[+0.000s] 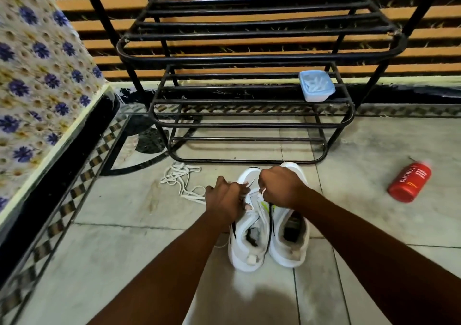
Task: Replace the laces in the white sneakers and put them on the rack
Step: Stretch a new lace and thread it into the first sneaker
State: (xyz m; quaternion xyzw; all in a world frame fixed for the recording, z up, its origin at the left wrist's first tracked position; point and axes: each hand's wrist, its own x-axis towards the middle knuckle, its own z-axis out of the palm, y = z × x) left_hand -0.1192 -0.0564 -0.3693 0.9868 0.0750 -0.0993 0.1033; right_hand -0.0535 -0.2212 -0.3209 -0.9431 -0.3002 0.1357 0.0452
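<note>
Right now both hands sit over the front of the left sneaker [245, 235], one of two white sneakers standing side by side on the tiled floor [124, 250], toes pointing to the rack [249, 80]. The left hand [225, 198] is curled tight on the outer side of that shoe's eyelet area, fingers closed on the upper or on a lace; the blur does not let me tell which. The right hand [279, 187] is fisted too, and a white lace end [262, 192] shows at its thumb side, pinched there. It hangs above the gap between the two shoes, covering part of the toe of the right sneaker [290, 240]. That shoe stands just right of the hands, touching the left one along its side, its mouth open and dark. Black trim lines run down both shoes, with a yellow-green patch just under the right hand.

Just left of the left hand a loose pile of white laces [180, 178] lies on the floor, one strand running toward that hand. Ahead of both hands stands the black metal rack, and on its lower shelf, beyond the right hand, sits a blue plastic container [315, 86] with small white items inside. Well right of the right hand a red bottle [409, 182] lies on its side. Far left of the left hand is a floral-patterned cloth [37, 75].
</note>
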